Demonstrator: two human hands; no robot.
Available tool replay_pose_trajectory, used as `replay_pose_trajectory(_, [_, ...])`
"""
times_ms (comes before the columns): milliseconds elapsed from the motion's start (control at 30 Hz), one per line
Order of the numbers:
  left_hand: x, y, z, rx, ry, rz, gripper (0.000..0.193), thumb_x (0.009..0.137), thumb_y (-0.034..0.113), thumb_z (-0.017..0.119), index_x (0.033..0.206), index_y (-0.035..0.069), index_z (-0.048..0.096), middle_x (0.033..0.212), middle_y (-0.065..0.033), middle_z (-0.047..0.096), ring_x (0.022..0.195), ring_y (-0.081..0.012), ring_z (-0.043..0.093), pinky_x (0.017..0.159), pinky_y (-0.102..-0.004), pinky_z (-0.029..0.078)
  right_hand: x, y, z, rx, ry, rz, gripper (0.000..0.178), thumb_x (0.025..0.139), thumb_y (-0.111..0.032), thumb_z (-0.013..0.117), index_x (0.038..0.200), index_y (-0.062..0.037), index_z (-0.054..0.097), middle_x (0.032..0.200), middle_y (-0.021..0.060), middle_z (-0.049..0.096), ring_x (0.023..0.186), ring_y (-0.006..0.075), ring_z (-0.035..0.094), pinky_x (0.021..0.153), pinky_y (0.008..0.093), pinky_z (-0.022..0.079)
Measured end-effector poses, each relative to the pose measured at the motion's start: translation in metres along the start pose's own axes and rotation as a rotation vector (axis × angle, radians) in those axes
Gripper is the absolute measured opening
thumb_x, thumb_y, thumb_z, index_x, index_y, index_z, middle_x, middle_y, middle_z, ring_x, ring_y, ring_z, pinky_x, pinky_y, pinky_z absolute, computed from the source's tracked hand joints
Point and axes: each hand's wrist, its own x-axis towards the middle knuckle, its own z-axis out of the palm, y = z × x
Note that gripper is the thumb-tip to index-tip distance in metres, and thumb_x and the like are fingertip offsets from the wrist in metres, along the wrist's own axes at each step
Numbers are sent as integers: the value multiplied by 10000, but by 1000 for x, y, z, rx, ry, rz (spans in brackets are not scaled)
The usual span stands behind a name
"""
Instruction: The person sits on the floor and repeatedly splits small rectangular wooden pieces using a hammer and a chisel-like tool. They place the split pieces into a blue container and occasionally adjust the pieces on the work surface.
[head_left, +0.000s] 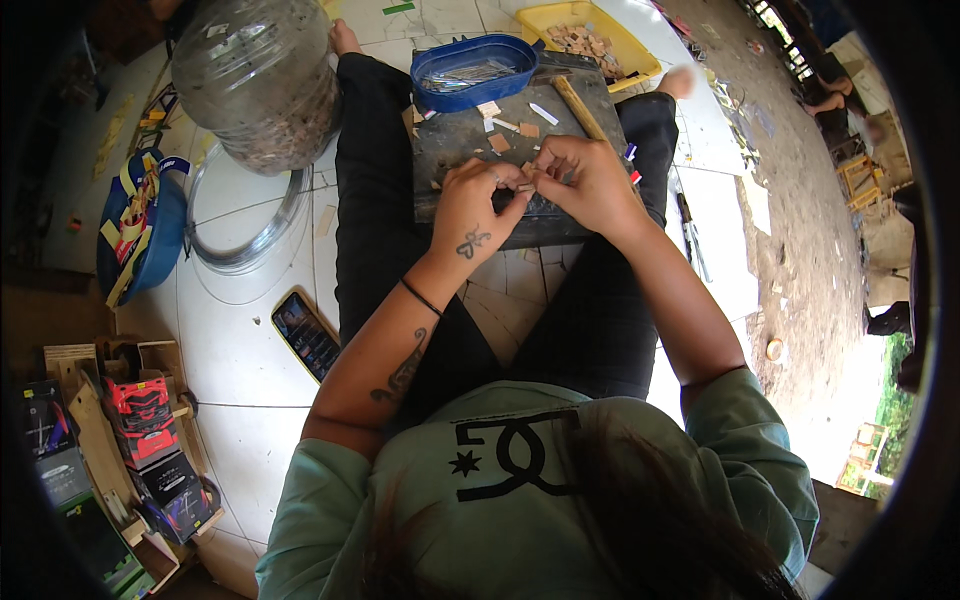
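My left hand (478, 205) and my right hand (588, 182) meet over the near part of a dark work board (448, 135) between my legs. Both are closed in a pinch, fingertips together around a small tan piece (528, 184); fingers hide most of it, so its kind is unclear. Just beyond lie small flat tan pieces (499, 143) and a white pointed strip (544, 114). A wooden handle (579, 107) lies beside my right hand. At the board's far end stands a blue oval tub (475, 98) with many thin metal pins or nails inside.
A yellow tray (640, 77) of small tan pieces stands far right. At left are a big clear plastic container (255, 90), a wire coil (203, 252), a blue basin (165, 235) of strips and a phone (306, 335). A black pen-like tool (690, 235) lies at right.
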Motion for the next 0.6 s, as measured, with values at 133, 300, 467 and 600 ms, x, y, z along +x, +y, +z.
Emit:
replay_pose_trajectory(133, [8, 1, 2, -16, 2, 26, 131, 785, 80, 733, 859, -8, 670, 829, -112, 650, 750, -244, 635, 681, -325, 498, 1, 3, -1, 5, -49, 149, 112, 806, -69, 705, 801, 15, 631, 693, 53, 638, 645, 122, 617, 610, 258, 482])
replay_pose_trajectory(300, [9, 0, 5, -62, -15, 12, 94, 826, 76, 704, 832, -11, 669, 802, -86, 641, 689, -215, 620, 608, -309, 458, -18, 13, -12, -237, 183, -35, 272, 766, -109, 748, 986, -4, 628, 934, 163, 659, 781, 254, 670, 699, 347, 528])
replay_pose_trajectory(467, [8, -1, 8, -120, 2, 20, 91, 847, 67, 681, 806, -11, 658, 774, -72, 621, 649, -190, 590, 566, -301, 428, -86, 24, -28, -838, 143, 420, 511, 806, -81, 675, 1274, -42, 471, 1207, 211, 551, 934, 358, 637, 797, 449, 517])
replay_pose_trajectory(600, [9, 1, 7, -124, -24, 17, 87, 853, 62, 665, 802, -7, 652, 782, -86, 615, 662, -215, 594, 589, -313, 445, -109, 29, -34, -525, 198, 375, 497, 920, -80, 578, 1384, -46, 404, 1112, 206, 571, 1081, 354, 601, 862, 433, 503])
